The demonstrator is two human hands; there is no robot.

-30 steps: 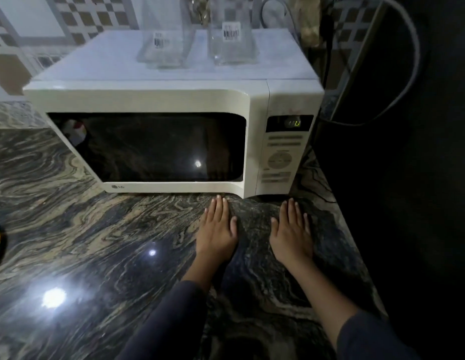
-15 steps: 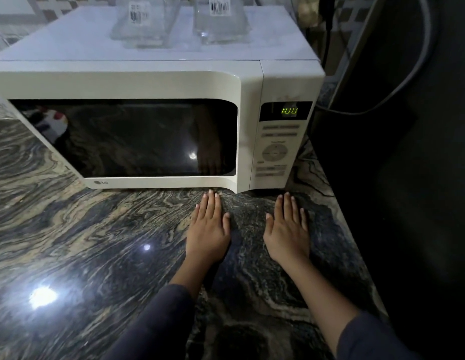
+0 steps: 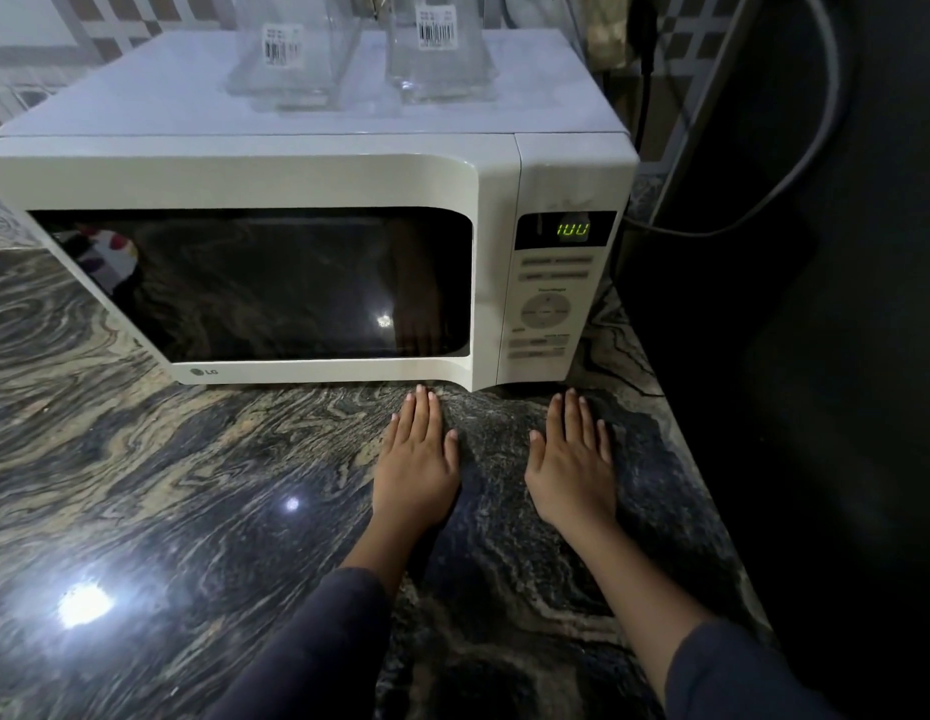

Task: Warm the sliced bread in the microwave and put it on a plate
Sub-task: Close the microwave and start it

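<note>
The microwave (image 3: 296,179) stands at the back of the worktop (image 3: 167,485), close to its right edge, door closed. Its window (image 3: 255,283) is dark, so I cannot tell whether the bread is inside. The display (image 3: 572,230) glows green. Both hands lie palm down on the worktop just in front of it, fingers straight and holding nothing: the left hand (image 3: 416,470) below the door's right end, the right hand (image 3: 574,475) below the panel. Two clear containers (image 3: 291,49) sit on top.
</note>
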